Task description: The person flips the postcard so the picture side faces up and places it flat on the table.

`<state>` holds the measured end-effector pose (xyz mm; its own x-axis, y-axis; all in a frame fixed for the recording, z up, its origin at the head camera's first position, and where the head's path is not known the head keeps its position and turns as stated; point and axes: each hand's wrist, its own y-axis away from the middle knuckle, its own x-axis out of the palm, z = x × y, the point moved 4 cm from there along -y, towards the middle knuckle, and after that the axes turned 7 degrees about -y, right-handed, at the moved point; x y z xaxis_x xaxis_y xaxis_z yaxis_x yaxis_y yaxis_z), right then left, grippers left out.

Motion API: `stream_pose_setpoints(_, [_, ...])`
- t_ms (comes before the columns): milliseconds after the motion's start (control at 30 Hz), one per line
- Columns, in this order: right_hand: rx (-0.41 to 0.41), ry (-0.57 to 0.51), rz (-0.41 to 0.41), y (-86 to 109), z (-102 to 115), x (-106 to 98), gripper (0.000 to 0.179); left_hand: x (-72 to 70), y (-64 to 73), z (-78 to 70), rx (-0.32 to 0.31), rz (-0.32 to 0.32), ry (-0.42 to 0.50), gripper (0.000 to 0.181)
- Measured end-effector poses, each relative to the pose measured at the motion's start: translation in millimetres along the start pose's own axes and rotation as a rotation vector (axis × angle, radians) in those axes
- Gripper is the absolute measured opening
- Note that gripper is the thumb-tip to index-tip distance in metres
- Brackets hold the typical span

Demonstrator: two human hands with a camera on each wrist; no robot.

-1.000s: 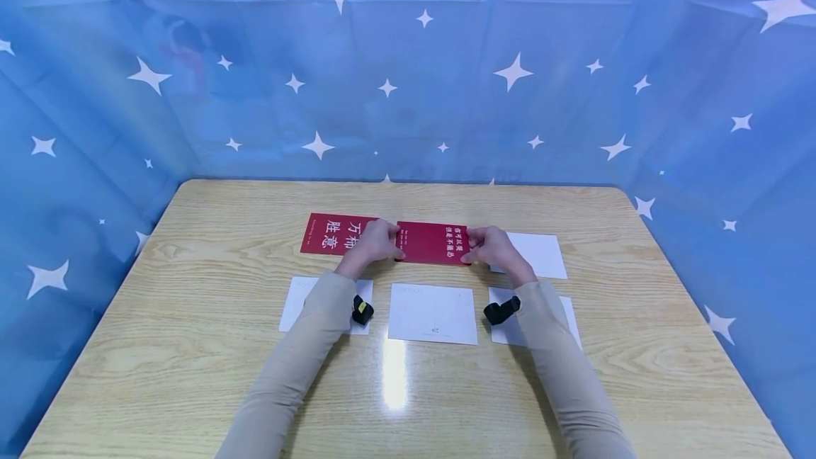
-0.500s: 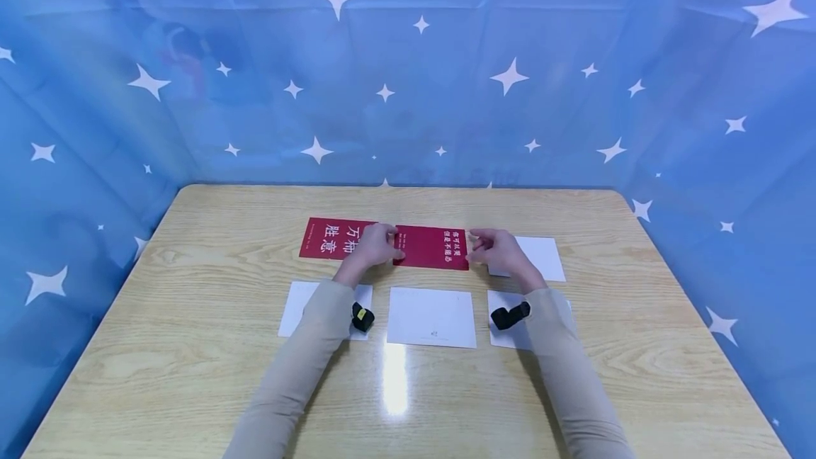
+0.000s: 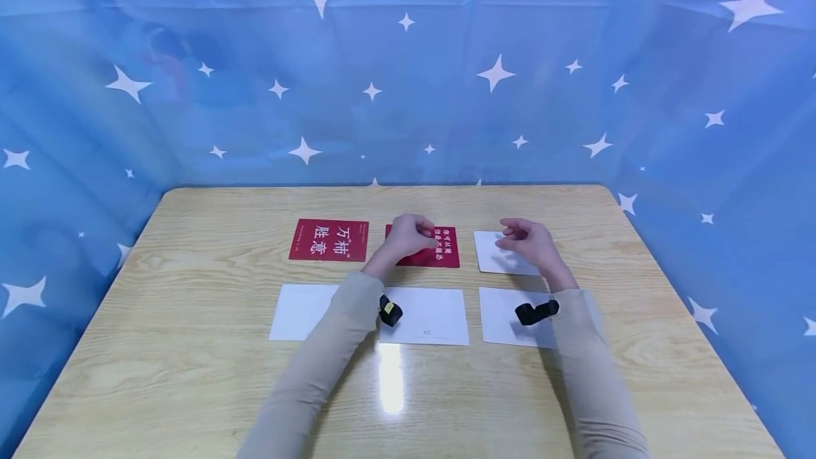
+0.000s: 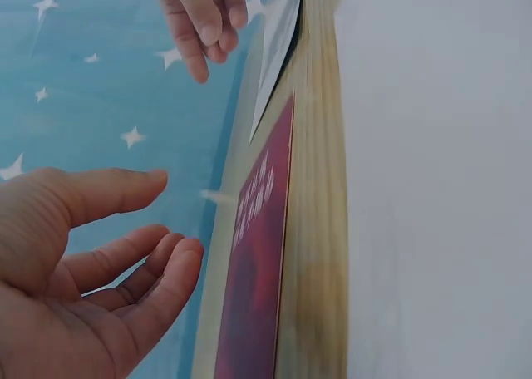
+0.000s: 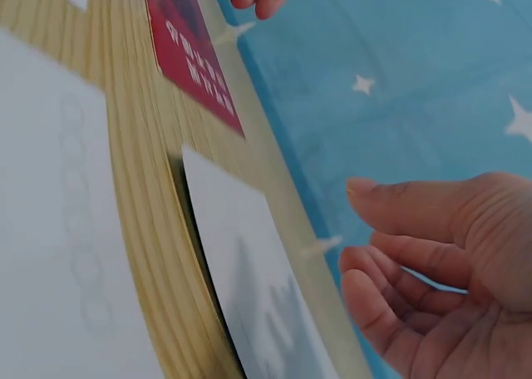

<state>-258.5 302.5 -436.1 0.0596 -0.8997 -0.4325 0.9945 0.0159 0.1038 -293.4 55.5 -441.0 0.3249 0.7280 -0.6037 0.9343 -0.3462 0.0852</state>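
In the head view my left hand point(image 3: 406, 238) hovers over the middle red card point(image 3: 449, 250) in the back row, hiding part of it. Its fingers point(image 4: 137, 263) are loosely bent, with nothing between them in the left wrist view. White characters run along the card's right end. Above the white card point(image 3: 489, 255) at the back right, my right hand point(image 3: 530, 243) hangs with relaxed fingers, holding nothing. A shadow of that hand falls on the card's surface in the right wrist view. Another red card point(image 3: 328, 240) with white characters lies flat to the left.
Three white cards form a front row: a left one point(image 3: 298, 312), a middle one point(image 3: 433, 314) and a right one point(image 3: 499, 314), partly under the sleeves. They lie on a wooden table point(image 3: 159, 346). A blue star-patterned curtain point(image 3: 408, 126) stands behind its far edge.
My left hand has let go of the middle red card's left edge and moved right over it. My right hand has left its right edge and moved right, above the white card.
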Motion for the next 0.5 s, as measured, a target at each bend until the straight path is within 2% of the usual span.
stream_pose_setpoints(233, [0.01, -0.016, -0.053, 7.8, -14.7, -22.5, 0.052, 32.7, -8.5, -16.0, -0.005, 0.068, 0.108, 0.041])
stream_pose_setpoints(500, [0.087, 0.051, -0.133, 21.0, -27.5, -46.9, 0.052, 59.3, -15.6, -34.6, -0.053, 0.05, 0.103, 0.037])
